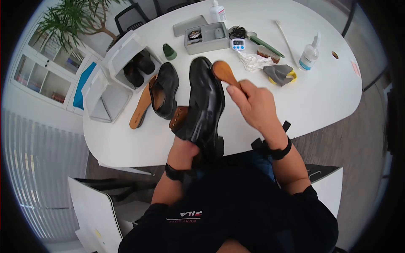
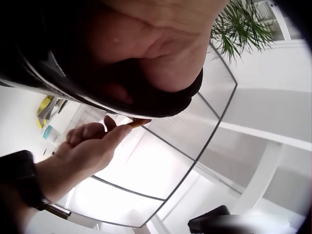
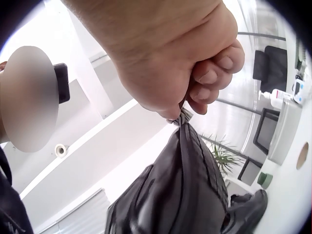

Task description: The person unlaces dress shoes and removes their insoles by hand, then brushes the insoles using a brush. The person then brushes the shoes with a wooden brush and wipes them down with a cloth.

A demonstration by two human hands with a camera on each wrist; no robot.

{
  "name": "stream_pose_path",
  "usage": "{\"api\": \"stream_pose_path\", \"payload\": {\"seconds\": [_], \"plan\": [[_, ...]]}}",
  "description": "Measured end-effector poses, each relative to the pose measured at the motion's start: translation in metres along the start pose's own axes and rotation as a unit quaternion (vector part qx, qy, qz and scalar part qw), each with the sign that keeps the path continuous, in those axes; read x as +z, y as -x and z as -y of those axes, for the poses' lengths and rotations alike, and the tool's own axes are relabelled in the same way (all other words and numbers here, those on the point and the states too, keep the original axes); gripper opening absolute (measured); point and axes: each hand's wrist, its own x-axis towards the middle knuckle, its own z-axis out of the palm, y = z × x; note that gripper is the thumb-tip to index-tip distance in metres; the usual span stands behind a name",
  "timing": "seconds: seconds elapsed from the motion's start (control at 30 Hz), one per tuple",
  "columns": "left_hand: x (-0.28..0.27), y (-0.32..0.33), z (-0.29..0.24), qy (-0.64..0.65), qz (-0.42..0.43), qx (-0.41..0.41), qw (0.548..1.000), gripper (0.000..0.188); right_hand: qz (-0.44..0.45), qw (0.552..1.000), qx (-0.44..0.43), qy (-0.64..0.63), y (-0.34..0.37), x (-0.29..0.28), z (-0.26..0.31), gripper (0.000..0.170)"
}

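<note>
A black leather shoe (image 1: 206,90) is held up over the table's near edge, toe pointing away, its tan lining showing at the open lace flap. My left hand (image 1: 184,152) reaches into the heel opening and holds the shoe from inside; most of its fingers are hidden by the leather. In the left wrist view, the palm (image 2: 156,44) and thumb lie within the shoe's collar. My right hand (image 1: 258,105) grips the handle of a wooden brush (image 1: 223,71), its rounded head against the side of the toe. Pale bristles (image 3: 184,117) meet the shoe in the right wrist view.
A second black shoe (image 1: 166,90) stands at left beside a long wooden-handled brush (image 1: 141,107). Behind it, a clear-doored shoe box (image 1: 114,59) holds black shoes. Farther back are a grey case (image 1: 206,44), a timer (image 1: 238,44), a white cloth (image 1: 255,62) and a spray bottle (image 1: 309,55).
</note>
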Motion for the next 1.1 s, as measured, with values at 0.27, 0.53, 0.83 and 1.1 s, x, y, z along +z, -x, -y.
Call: {"api": "stream_pose_path", "payload": {"seconds": [0.27,0.53,0.83,1.1], "plan": [[-0.009,-0.037,-0.019,0.080,-0.028,0.010,0.996,0.039,0.169,0.975,-0.137,-0.051,0.069,0.035,0.010,0.031],[-0.012,-0.028,-0.011,0.074,0.074,0.035,0.994,0.043,0.098,0.977,-0.187,-0.031,0.053,0.037,0.012,0.038],[-0.008,-0.054,-0.038,-0.001,0.049,0.182,0.982,0.055,0.118,0.976,-0.181,-0.007,0.071,0.035,0.022,0.038],[0.019,-0.046,-0.016,0.117,0.191,0.202,0.954,0.055,0.050,0.996,-0.067,-0.025,0.045,0.034,0.017,0.039]]}}
